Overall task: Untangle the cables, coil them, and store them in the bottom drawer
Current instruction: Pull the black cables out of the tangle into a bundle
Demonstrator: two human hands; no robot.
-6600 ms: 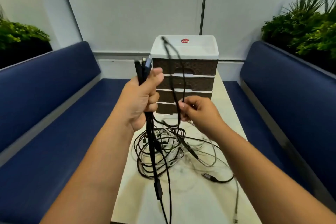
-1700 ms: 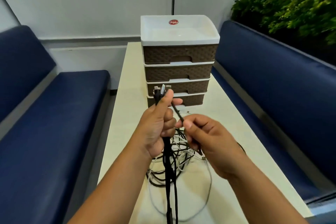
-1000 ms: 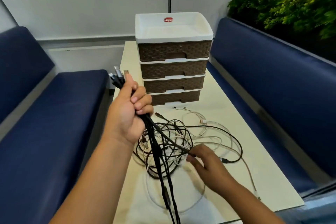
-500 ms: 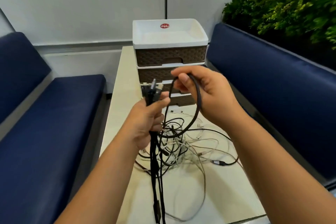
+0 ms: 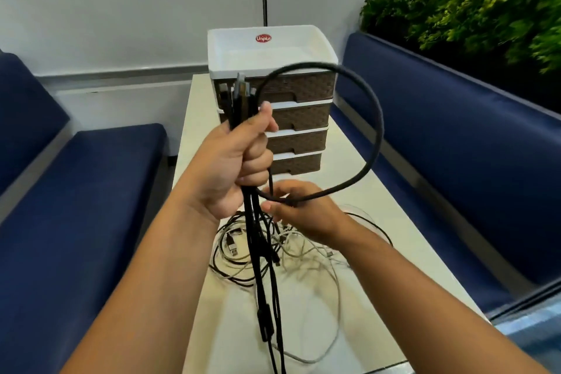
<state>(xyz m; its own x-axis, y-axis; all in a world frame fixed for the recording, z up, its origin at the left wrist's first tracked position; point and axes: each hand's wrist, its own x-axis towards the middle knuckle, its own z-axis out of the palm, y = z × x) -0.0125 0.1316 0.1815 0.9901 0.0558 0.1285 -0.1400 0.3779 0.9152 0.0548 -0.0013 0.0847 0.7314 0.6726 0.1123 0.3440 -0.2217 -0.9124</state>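
Head view, left to right: a dark blue bench seat (image 5: 91,191) fills the 9 o'clock side, with a white wall behind it. Next comes the left hand (image 5: 233,164), raised in front of the drawer unit, its fingers (image 5: 258,158) curled tight around a bundle of black cables (image 5: 243,100). The plug ends stick up above the fist toward 12 o'clock, and the rest of the bundle hangs straight down past the wrist to the near edge of the pale table (image 5: 379,267) at 6 o'clock. One thick black cable (image 5: 376,130) leaves the top of the fist, arcs wide toward 3 o'clock and curves back down to the right hand (image 5: 303,212). That hand sits just below and to the right of the left one, fingers pinched on the lower end of the loop.

Under both hands, a tangled heap of black and white cables (image 5: 303,252) lies on the table, with a thin white loop trailing toward 5 o'clock. Behind the hands at 12 o'clock stands the drawer unit (image 5: 297,118), white-topped with four brown woven-look drawers, all closed; the bottom drawer (image 5: 299,164) is partly hidden by the left hand. At 3 o'clock runs a second blue bench (image 5: 455,161), with green plants (image 5: 470,3) above its backrest at 1 to 2 o'clock.
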